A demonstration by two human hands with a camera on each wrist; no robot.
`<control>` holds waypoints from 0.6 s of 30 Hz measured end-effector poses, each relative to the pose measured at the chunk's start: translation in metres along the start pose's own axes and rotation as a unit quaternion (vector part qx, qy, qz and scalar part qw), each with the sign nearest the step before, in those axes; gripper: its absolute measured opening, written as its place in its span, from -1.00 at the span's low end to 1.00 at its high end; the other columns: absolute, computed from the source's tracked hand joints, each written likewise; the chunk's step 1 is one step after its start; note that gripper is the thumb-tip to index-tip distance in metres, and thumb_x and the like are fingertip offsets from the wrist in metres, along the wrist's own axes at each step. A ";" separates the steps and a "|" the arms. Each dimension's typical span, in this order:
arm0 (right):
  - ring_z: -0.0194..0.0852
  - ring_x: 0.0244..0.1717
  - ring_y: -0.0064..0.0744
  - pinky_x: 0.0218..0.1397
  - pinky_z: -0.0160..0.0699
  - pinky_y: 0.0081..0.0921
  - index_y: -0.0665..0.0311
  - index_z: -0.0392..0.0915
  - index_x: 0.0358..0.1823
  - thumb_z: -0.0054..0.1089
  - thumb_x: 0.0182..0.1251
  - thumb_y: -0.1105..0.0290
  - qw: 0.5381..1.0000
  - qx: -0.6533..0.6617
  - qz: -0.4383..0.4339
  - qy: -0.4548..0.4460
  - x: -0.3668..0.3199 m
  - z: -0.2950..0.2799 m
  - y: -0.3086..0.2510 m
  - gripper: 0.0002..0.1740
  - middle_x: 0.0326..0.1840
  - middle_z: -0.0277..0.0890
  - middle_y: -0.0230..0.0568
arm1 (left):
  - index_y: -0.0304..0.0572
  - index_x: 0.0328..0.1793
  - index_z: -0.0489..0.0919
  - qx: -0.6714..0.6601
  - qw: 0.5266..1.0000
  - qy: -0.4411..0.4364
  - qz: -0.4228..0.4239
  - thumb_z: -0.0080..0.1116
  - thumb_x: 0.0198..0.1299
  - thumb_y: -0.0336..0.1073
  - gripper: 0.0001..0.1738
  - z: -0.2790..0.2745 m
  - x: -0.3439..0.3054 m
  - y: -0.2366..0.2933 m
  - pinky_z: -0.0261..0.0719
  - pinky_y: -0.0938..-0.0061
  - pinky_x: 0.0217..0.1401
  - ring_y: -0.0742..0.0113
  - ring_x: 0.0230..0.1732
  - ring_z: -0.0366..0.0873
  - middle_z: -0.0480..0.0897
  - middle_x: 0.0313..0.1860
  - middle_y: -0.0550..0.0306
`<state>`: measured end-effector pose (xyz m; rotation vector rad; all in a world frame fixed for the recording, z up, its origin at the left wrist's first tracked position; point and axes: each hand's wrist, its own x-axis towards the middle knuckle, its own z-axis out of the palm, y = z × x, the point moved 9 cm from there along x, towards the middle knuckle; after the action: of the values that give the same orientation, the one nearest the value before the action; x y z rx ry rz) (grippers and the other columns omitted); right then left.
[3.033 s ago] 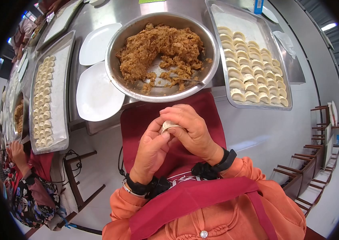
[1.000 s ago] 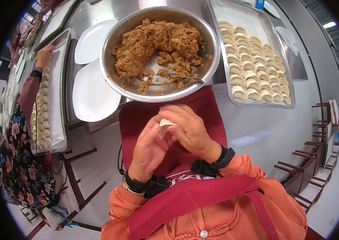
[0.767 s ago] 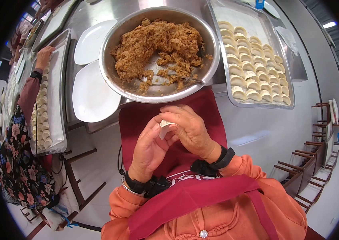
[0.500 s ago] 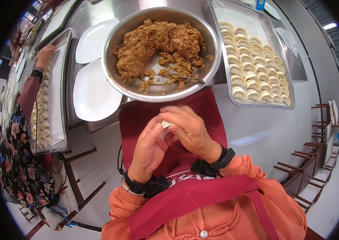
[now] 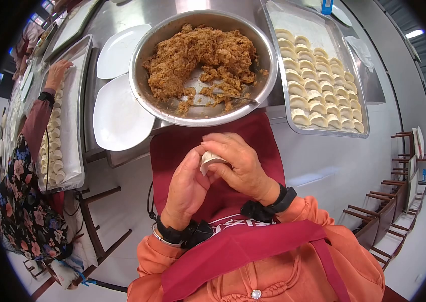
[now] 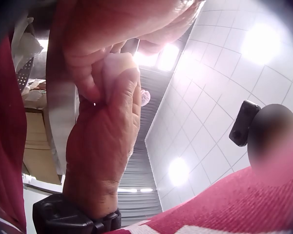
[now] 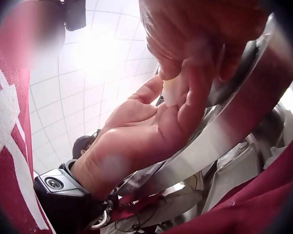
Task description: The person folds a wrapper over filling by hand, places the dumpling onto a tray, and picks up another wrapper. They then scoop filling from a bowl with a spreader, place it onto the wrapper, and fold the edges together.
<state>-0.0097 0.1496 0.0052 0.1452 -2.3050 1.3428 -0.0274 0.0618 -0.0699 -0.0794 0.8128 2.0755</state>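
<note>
- Small pale raw-dough dumpling (image 5: 209, 160): held off the table between both grips, over the dark red apron (image 5: 213, 138).
- Left grip (image 5: 186, 187): fingers curled, cradling the dumpling from the side, thumb against the dough.
- Right grip (image 5: 241, 163): fingers curled over the dumpling, tips pinching its edge.
- Handling, my read: v. light, soft, prob. a bit tacky. Thin wrapper likely tears or bursts if the belly is squeezed.
- Best hold: fingertips along the folded rim, other grip only supporting underneath.
- Just beyond both grips: big round steel bowl (image 5: 198, 122) of brown minced filling (image 5: 198, 50).
- Right of the right grip: long steel tray (image 5: 326, 133) w/ rows of shaped dumplings.
</note>
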 end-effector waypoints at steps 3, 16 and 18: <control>0.41 -0.09 -0.08 -0.08 0.46 -0.31 0.22 0.53 -0.16 0.25 -0.10 0.46 1.000 -0.015 0.010 -0.014 0.001 0.000 -0.001 -0.64 -0.09 0.48 -0.15 | -0.25 0.18 0.34 0.000 1.000 0.006 0.000 -0.24 0.35 -0.08 -0.55 -0.003 0.000 -0.001 0.40 0.40 0.09 0.39 0.00 0.43 0.47 0.00 0.15; 0.41 -0.08 -0.16 -0.08 0.47 -0.36 0.22 0.58 -0.35 0.24 -0.14 0.52 1.000 0.013 0.001 0.004 -0.002 -0.002 0.004 -0.78 -0.11 0.49 -0.22 | -0.31 0.14 0.37 0.009 1.000 0.006 -0.007 -0.31 0.38 -0.11 -0.55 0.001 0.000 -0.002 0.40 0.43 0.05 0.42 -0.06 0.42 0.48 -0.04 0.14; 0.41 -0.08 -0.15 -0.08 0.47 -0.36 0.22 0.57 -0.36 0.25 -0.14 0.52 1.000 0.012 0.001 0.001 -0.003 -0.002 0.004 -0.78 -0.11 0.49 -0.22 | -0.31 0.14 0.37 0.016 1.000 0.011 -0.009 -0.31 0.38 -0.10 -0.55 0.000 0.000 -0.003 0.40 0.44 0.05 0.42 -0.06 0.42 0.48 -0.05 0.14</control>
<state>-0.0082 0.1529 0.0013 0.1500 -2.2887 1.3701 -0.0252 0.0630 -0.0709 -0.0930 0.8555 2.0472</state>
